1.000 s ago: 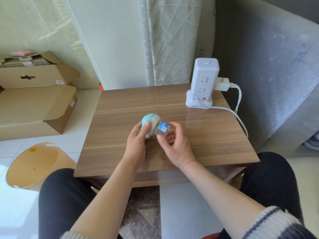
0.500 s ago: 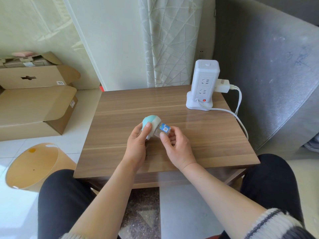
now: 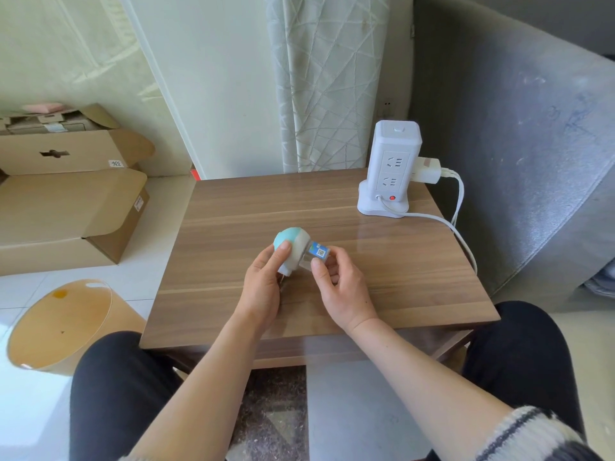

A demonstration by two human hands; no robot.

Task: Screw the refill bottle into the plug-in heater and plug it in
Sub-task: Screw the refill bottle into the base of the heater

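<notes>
Above the middle of the wooden table [image 3: 416, 281] I hold the plug-in heater [image 3: 293, 242], a white body with a teal dome, lying on its side in my left hand [image 3: 263, 287]. Its metal prongs point down toward the table. A small clear refill bottle [image 3: 316, 253] with a blue label sticks out of the heater's right end, and the thumb and fingers of my right hand [image 3: 339, 287] pinch it. A white tower power strip [image 3: 391, 168] with free sockets stands at the table's far right corner.
A white plug [image 3: 427, 169] sits in the tower's right side and white cables [image 3: 459, 234] trail off the table's right edge. A grey sofa [image 3: 532, 144] is at the right. Open cardboard boxes [image 3: 70, 207] and a tan waste bin [image 3: 63, 324] stand on the floor at the left.
My right hand's fingers have shifted round the bottle, and the blue label has turned slightly. Heater and bottle stay in the same spot above the table.
</notes>
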